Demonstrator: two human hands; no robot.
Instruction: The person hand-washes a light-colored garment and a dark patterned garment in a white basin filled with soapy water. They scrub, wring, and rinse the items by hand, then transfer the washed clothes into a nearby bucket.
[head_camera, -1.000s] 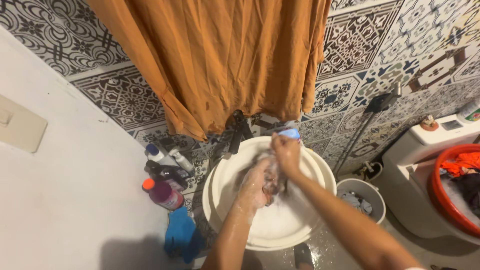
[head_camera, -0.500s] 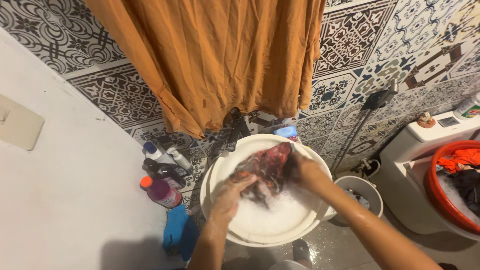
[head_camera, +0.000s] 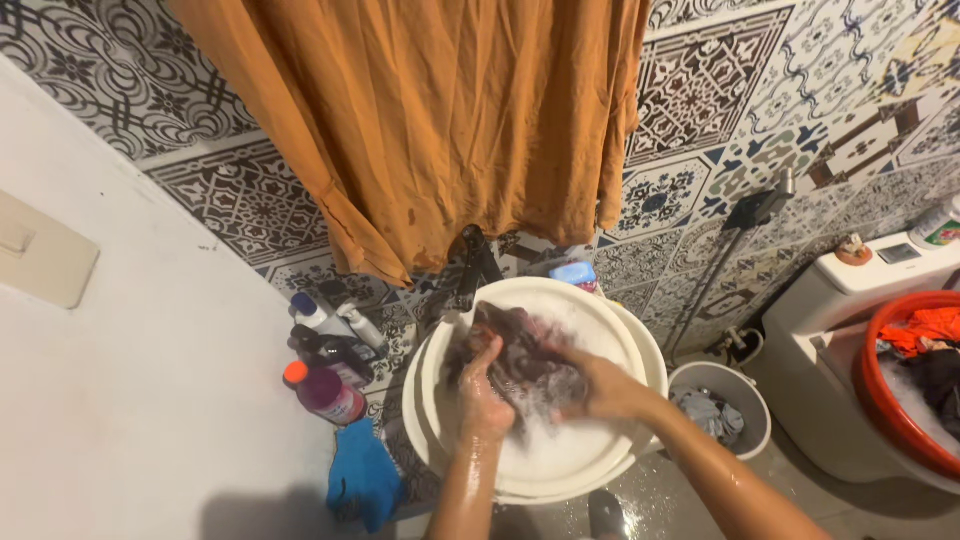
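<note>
Left hand (head_camera: 487, 398): fingers curled, clamped on dark wet garment (head_camera: 520, 362), knuckles up, suds on wrist. Right hand (head_camera: 598, 388): fingers bent, pressed onto same garment from R side, gripping it. Garment: dark w/ reddish patches, bunched, soaked, lying in upper-left part of white round basin (head_camera: 620, 330), partly in foam. Basin: soapy water (head_camera: 555, 445) w/ white suds in lower half; appears nested in a second white tub, rim showing at L and R. Just behind basin rim: blue soap bar (head_camera: 572, 272) and black tap fitting (head_camera: 473, 262). L of basin, on floor: pink bottle w/ orange cap (head_camera: 324, 392), dark bottle (head_camera: 330, 350), white bottles w/ blue cap (head_camera: 318, 314); blue cloth or glove (head_camera: 362, 478) near basin's lower-left edge. R of basin: small grey bucket (head_camera: 748, 402) w/ cloth inside. Further R: white toilet tank (head_camera: 880, 268), red tub (head_camera: 872, 388) of laundry incl. orange item. Above: orange fabric (head_camera: 440, 120) hanging over patterned wall tiles (head_camera: 780, 90). Far L: plain white wall (head_camera: 130, 400).
</note>
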